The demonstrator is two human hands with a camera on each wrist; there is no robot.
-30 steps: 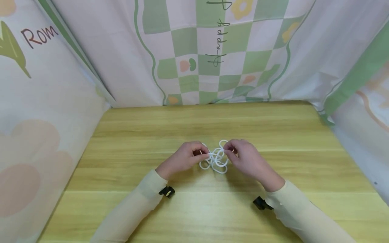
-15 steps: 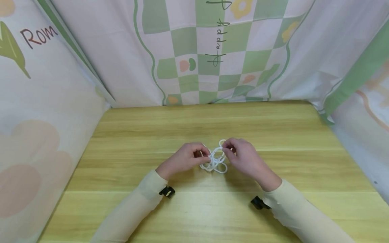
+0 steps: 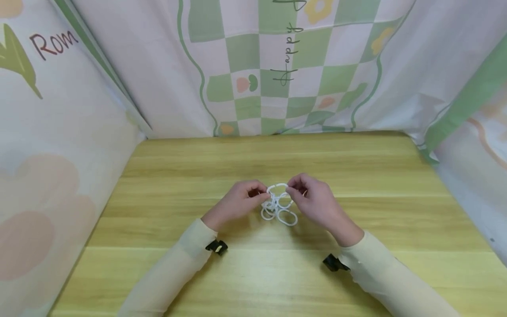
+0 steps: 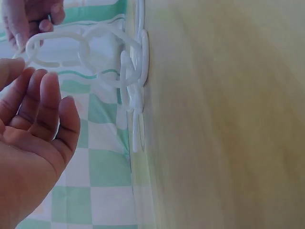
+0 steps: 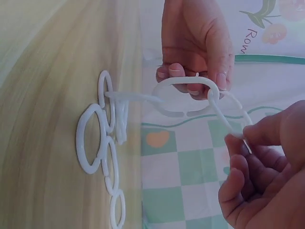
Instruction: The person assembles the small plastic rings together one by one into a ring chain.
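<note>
A white plastic chain of oval links (image 5: pixel 79 136) lies partly in a heap on the table, with its upper part lifted between both hands. My left hand (image 3: pixel 241 200) pinches the chain between thumb and fingertips, near where two raised links join. My right hand (image 3: pixel 314 202) pinches the end link (image 5: pixel 221 114) from the other side. In the right wrist view, a second raised link (image 5: pixel 183 80) hangs from this end link, and has a small gap in its lower side. From there the chain runs down to the heap. Fingertips partly hide the end link.
The wooden table (image 3: pixel 253 273) extends around both hands. A printed curtain (image 3: pixel 277 57) hangs behind its far edge, with more printed cloth (image 3: pixel 59 123) at the sides. Black bands (image 3: pixel 217 247) sit by the sleeve cuffs.
Both hands have shifted slightly up in the head view, the right one also leftward. The end link now spans between the fingertips, and the heap's loops have spread differently.
</note>
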